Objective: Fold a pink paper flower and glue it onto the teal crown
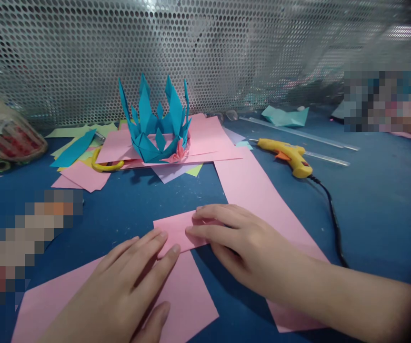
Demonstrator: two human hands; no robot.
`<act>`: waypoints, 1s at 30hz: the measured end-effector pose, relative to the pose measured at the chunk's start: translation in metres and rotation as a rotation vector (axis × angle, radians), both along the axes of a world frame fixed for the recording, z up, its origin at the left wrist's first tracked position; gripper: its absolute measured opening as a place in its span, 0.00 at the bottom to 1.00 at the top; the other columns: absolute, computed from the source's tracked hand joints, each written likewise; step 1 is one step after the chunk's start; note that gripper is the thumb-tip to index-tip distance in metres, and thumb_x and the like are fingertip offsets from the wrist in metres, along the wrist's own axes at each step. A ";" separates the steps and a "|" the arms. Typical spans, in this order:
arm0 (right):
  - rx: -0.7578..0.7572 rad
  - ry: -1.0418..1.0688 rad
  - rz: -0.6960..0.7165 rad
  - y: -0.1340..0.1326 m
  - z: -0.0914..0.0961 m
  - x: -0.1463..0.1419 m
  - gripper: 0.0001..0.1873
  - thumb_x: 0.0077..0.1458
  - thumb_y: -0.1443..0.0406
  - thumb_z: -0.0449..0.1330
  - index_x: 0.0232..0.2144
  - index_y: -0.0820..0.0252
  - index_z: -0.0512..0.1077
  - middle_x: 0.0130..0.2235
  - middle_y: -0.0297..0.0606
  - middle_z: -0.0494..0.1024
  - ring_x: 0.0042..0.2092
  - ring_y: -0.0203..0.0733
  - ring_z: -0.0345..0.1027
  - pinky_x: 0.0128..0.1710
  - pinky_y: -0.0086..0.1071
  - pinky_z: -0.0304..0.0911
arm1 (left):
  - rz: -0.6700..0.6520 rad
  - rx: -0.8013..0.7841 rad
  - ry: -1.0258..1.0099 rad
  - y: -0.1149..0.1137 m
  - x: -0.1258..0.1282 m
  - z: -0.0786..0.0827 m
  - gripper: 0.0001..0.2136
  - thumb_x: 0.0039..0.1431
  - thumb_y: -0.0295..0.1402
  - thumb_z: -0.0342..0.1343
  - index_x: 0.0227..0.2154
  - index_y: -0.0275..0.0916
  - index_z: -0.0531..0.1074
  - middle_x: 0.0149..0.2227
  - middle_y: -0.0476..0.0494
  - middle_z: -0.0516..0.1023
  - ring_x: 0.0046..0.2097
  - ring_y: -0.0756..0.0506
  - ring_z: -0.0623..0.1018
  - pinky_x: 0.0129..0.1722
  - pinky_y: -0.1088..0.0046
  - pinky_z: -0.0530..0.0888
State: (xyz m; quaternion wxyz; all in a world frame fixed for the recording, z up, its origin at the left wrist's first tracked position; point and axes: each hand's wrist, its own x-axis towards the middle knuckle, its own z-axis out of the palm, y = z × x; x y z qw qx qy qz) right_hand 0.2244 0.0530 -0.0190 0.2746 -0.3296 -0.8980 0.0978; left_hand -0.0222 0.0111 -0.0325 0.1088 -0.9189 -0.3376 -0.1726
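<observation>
A small folded piece of pink paper (177,233) lies at the centre, its near part overlapping larger pink sheets (194,300). My left hand (130,276) presses its fingertips on the left and near edge of the folded paper, fingers stretched out and thumb apart. From the other side, my right hand (237,236) rests its fingertips on the right end of the same paper, fingers extended and slightly bent. Past both hands stands a blue folded-paper crown (157,128) with tall points and a pink paper flower (179,151) on its front.
At right lies a yellow glue gun (287,155) with a black cord (334,214), near clear glue sticks (298,133). A long pink strip (255,190) runs beneath my right arm. Yellow-handled scissors (107,166), paper scraps (84,176) and a plastic jar (8,131) sit left, before a perforated metal panel (205,52).
</observation>
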 end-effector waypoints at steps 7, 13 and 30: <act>-0.063 0.043 -0.032 0.001 -0.001 -0.001 0.17 0.61 0.74 0.50 0.42 0.60 0.77 0.47 0.45 0.78 0.47 0.44 0.73 0.47 0.39 0.72 | 0.005 0.047 0.018 -0.005 -0.002 -0.004 0.22 0.60 0.31 0.47 0.58 0.34 0.65 0.56 0.39 0.76 0.55 0.39 0.75 0.53 0.63 0.73; -0.078 0.051 -0.034 0.002 -0.002 -0.001 0.17 0.60 0.74 0.50 0.42 0.60 0.78 0.47 0.44 0.78 0.47 0.43 0.73 0.47 0.38 0.72 | 0.024 0.034 -0.001 -0.007 -0.004 -0.007 0.20 0.61 0.31 0.48 0.55 0.33 0.66 0.54 0.38 0.76 0.54 0.38 0.75 0.53 0.61 0.72; -0.065 0.053 -0.041 0.001 -0.003 -0.001 0.17 0.60 0.74 0.50 0.42 0.59 0.78 0.47 0.45 0.78 0.47 0.44 0.74 0.47 0.39 0.73 | 0.034 0.022 -0.029 -0.006 -0.002 -0.004 0.20 0.61 0.30 0.49 0.55 0.34 0.68 0.58 0.36 0.72 0.62 0.38 0.67 0.61 0.60 0.65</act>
